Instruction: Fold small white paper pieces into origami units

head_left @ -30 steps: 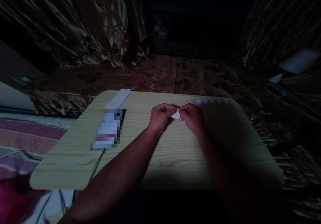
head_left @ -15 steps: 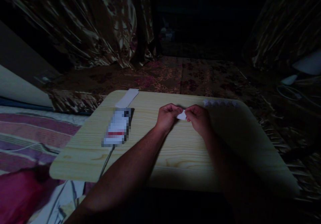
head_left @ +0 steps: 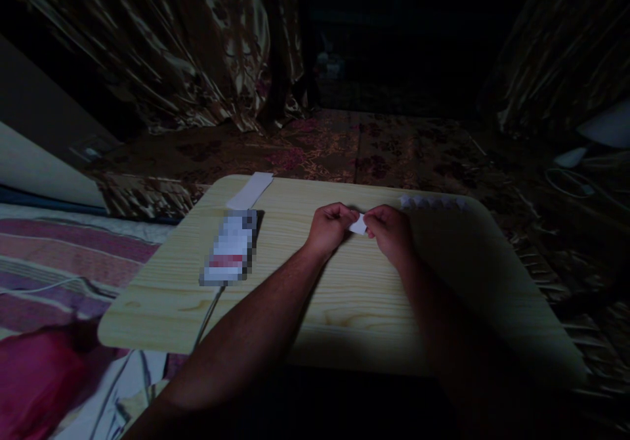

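A small piece of white paper (head_left: 357, 224) is pinched between my two hands over the middle of the wooden table (head_left: 364, 295). My left hand (head_left: 331, 228) is closed on its left end, thumb and fingers pressed together. On the right end, my right hand (head_left: 388, 230) grips it the same way. The fingers cover much of the paper, so its full shape is hidden. Beyond my right hand, several small pale folded pieces (head_left: 433, 203) stand in a row near the far edge. White paper strips (head_left: 251, 190) lie at the far left.
A phone-like device (head_left: 229, 246), blurred out, lies on the table's left side with a cable (head_left: 209, 315) running off the near edge. Striped bedding (head_left: 73, 263) is at the left. Patterned fabric (head_left: 335, 144) lies behind the table, and a white lamp-like object (head_left: 608, 128) is at the right.
My hands stay almost in place. The paper between them has tilted slightly, and a little more of it shows beside my right fingers.
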### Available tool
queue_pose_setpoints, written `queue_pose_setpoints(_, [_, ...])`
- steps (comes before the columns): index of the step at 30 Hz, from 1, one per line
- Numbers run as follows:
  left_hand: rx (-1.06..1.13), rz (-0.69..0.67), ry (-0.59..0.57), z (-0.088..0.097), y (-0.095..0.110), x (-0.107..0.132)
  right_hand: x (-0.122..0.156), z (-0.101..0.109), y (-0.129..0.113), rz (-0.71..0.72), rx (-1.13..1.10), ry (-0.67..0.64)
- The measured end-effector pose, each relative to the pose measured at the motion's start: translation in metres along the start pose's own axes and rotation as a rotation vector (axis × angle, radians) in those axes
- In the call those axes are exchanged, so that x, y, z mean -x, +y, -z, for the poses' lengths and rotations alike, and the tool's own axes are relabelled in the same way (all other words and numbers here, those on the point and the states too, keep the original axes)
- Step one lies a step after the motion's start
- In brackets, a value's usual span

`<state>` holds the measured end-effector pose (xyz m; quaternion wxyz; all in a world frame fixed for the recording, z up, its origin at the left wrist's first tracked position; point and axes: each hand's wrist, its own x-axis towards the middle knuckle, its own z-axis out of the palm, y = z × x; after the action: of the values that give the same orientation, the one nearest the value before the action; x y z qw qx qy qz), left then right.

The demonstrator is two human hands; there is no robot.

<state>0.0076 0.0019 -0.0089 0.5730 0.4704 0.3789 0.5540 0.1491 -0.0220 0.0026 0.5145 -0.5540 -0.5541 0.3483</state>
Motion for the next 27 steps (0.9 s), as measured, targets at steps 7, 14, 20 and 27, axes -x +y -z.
queue_pose_setpoints(7, [-0.077, 0.015, -0.028, 0.0008, -0.0007, 0.0007, -0.0014, 0.0018, 0.0013, 0.005, 0.023, 0.017])
queue_pose_setpoints(14, [-0.136, 0.032, -0.044, 0.0038, -0.0052, -0.0011, -0.0017, 0.0018, 0.0047, 0.021, 0.038, 0.008])
queue_pose_setpoints(20, [-0.201, 0.028, -0.097, 0.0040, -0.0021, 0.0003, -0.0015, 0.0020, 0.0023, 0.019, 0.035, 0.023])
queue_pose_setpoints(27, [-0.253, 0.026, -0.079, 0.0045, -0.0036, 0.0000, -0.0028, 0.0016, 0.0046, 0.010, -0.009, 0.037])
